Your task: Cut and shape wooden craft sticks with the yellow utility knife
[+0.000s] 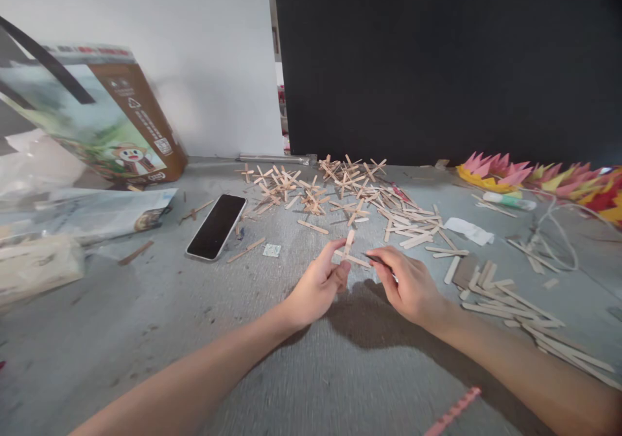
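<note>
My left hand (318, 287) is closed on a pair of crossed craft sticks (349, 243), pinched between thumb and fingers. One stick points up and the other lies across it toward the right. My right hand (413, 287) pinches a thin dark tool (374, 258), whose tip is close to the end of the cross stick; its exact kind is too small to tell. Beyond both hands spreads a heap of sticks (311, 199), many joined into crosses. A single craft stick (312, 227) lies just past my left hand.
A black phone (217, 227) and a small patterned square (271, 250) lie to the left, near a printed carton (126, 118). At right are loose sticks (505, 303), crumpled white tissue (469, 231), a glue tube (509, 201), a white cable (549, 229) and pink-yellow paper pieces (495, 172).
</note>
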Motion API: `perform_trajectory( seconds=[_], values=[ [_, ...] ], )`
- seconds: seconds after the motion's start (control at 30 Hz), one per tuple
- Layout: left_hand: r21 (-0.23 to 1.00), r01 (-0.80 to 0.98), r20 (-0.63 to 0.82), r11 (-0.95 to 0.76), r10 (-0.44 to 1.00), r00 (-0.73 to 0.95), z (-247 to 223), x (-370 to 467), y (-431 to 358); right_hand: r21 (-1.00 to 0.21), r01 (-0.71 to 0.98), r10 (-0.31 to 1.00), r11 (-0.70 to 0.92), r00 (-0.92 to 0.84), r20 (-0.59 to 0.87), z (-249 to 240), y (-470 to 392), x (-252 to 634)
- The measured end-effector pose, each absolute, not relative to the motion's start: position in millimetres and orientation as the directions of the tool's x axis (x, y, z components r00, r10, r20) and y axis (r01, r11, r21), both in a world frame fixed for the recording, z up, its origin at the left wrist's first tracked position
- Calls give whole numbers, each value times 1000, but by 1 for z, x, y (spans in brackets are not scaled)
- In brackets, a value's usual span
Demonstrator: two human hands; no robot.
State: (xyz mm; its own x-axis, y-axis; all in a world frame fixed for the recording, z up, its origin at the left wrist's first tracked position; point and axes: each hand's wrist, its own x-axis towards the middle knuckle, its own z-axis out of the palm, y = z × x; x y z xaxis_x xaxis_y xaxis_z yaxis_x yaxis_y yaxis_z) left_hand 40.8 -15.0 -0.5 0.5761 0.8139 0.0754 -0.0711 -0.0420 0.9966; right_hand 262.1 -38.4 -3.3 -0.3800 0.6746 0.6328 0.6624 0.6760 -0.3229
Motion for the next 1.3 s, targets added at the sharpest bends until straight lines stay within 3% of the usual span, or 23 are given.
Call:
perform_trajectory(
  seconds=[0.07, 0.13, 0.63, 0.8, 1.0, 1.13, 1.3],
  values=[
    [992, -128, 80, -8, 818, 570, -1, 41, -16, -200, 685, 621, 700, -447, 644, -1, -38, 262],
    [986, -165, 80, 18, 822, 564, 0, 41, -17, -156, 699, 613, 698, -471, 635, 0, -38, 261],
    [971, -229, 92, 62, 794, 601, 8, 38, -19, -140, 696, 616, 704, -501, 607, 1, -37, 260],
    [978, -210, 120, 5, 807, 578, 4, 39, -20, -157, 691, 628, 706, -508, 589, -1, -37, 262],
    [973, -1, 206, -232, 859, 469, -4, 37, -21, -150, 704, 642, 694, -510, 572, -3, -40, 262],
    [970, -9, 224, -243, 879, 421, -7, 37, -20, -211, 714, 673, 668, -458, 581, 2, -43, 258],
    [978, -26, 201, -208, 889, 412, -9, 39, -19, -439, 705, 794, 558, -300, 529, 13, -50, 248]
  ],
)
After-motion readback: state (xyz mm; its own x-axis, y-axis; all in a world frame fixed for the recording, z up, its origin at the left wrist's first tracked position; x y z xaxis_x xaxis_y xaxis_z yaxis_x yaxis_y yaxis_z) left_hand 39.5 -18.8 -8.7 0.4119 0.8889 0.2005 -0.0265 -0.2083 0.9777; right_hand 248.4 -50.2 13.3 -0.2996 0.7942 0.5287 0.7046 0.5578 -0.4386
